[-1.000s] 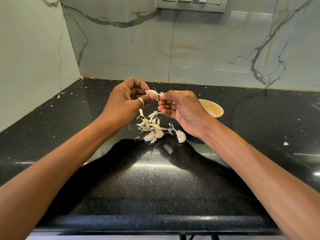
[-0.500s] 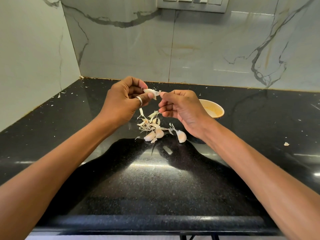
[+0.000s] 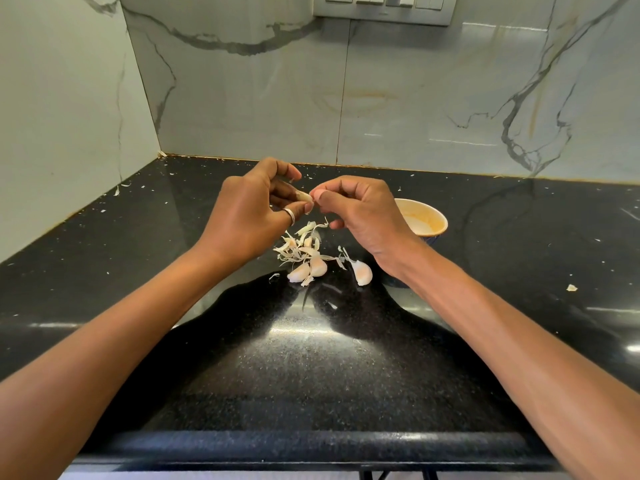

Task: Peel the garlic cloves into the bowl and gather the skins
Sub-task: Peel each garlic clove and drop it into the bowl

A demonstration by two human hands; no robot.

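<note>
Left hand (image 3: 249,216) fingers clamped on clove (image 3: 304,196) above desk (image 3: 311,368); right hand (image 3: 360,216) fingers pinching its tip. Skins (image 3: 298,249) and loose cloves (image 3: 362,271) lie below. Right hand half hides bowl (image 3: 441,220). Black desk, marble wall (image 3: 398,98).

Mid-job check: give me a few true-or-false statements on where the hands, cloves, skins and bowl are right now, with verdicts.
1. The left hand holds a garlic clove above the countertop. True.
2. The bowl stands left of the left hand. False: it stands to the right, behind the right hand.
3. At least three loose cloves lie on the countertop. True.
4. The right hand lies flat on the countertop. False: it is raised, fingertips pinching at the held clove's tip.
5. The skins are piled behind the bowl. False: they lie below the hands.
</note>
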